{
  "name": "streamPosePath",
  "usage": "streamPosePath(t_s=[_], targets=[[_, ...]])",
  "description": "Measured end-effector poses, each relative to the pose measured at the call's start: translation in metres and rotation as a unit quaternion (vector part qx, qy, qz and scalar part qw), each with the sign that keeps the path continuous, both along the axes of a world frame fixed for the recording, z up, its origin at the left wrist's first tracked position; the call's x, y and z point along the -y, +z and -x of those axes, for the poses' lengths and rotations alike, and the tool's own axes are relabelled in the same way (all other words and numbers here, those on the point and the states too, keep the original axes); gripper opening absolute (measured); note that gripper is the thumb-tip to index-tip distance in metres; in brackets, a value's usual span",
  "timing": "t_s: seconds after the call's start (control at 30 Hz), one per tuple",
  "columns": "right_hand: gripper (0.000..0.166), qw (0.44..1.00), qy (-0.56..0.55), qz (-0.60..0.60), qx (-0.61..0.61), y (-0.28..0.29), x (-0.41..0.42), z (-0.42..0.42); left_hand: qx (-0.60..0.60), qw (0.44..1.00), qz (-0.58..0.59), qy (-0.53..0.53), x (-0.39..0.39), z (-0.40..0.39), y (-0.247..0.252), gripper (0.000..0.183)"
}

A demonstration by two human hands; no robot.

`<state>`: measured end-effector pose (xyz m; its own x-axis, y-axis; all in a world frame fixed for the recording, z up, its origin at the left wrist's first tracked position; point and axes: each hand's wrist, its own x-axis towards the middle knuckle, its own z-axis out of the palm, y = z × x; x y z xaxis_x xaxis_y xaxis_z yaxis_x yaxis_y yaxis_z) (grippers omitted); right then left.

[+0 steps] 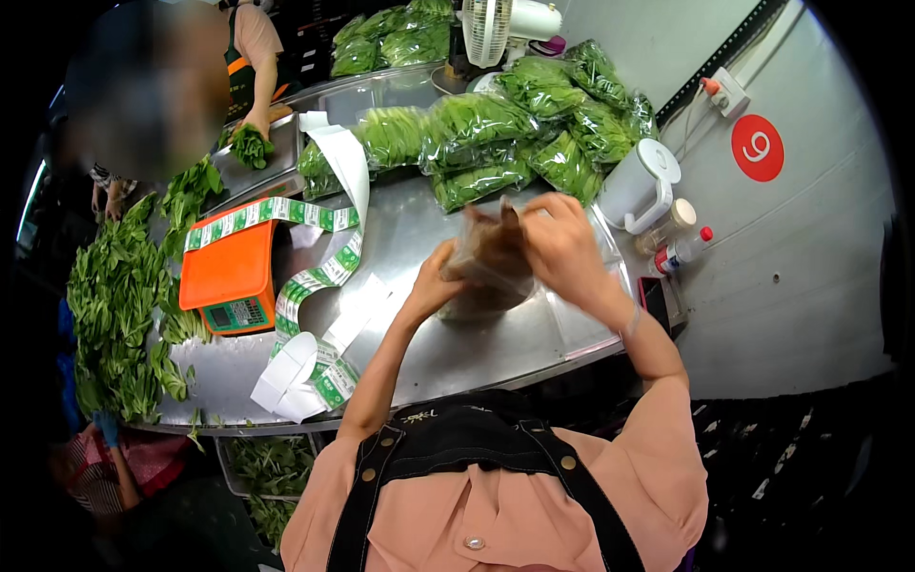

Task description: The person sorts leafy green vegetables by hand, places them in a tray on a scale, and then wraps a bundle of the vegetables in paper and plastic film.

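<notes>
A clear plastic bag (493, 254) with something brownish showing through it is between my hands, above the steel table (400, 350). My left hand (434, 280) grips the bag's left side. At its upper right, my right hand (561, 239) pinches the bag near the top edge. Motion blurs the bag, so I cannot tell what is inside. Beyond it lie bagged leafy greens (479, 129), stacked several deep. Left of my forearm, a long strip of green-and-white labels (304, 286) curls across the table.
An orange scale (225, 268) stands beside loose leafy greens (118, 300). A white jug (640, 182), bottles (683, 250) and a phone (654, 304) line the right wall. A fan (488, 32) stands at the back. A person's hand (254, 121) holds greens over another scale.
</notes>
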<state>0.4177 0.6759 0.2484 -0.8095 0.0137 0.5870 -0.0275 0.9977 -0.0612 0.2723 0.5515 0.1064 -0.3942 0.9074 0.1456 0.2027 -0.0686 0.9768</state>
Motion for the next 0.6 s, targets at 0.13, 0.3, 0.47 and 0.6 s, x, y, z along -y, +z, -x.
streamPosePath(t_s=[0.13, 0.3, 0.47, 0.6], targets=[[0.028, 0.980, -0.124, -0.053, -0.147, 0.036, -0.018, -0.041, -0.070, 0.995, -0.034, 0.069, 0.017, 0.009, -0.006, 0.082], [0.029, 0.898, -0.169, -0.109, -0.392, 0.057, -0.026, -0.110, 0.011, 0.994, -0.085, 0.074, 0.021, 0.011, -0.003, 0.075], [0.030, 0.966, -0.178, -0.059, -0.177, -0.028, -0.031, -0.118, 0.107, 0.979, -0.099, 0.141, 0.014, 0.023, -0.021, 0.034], [0.037, 0.934, -0.343, 0.075, -0.061, -0.193, -0.085, -0.151, 0.050, 0.976, -0.066, 0.199, -0.020, 0.035, -0.040, 0.035]])
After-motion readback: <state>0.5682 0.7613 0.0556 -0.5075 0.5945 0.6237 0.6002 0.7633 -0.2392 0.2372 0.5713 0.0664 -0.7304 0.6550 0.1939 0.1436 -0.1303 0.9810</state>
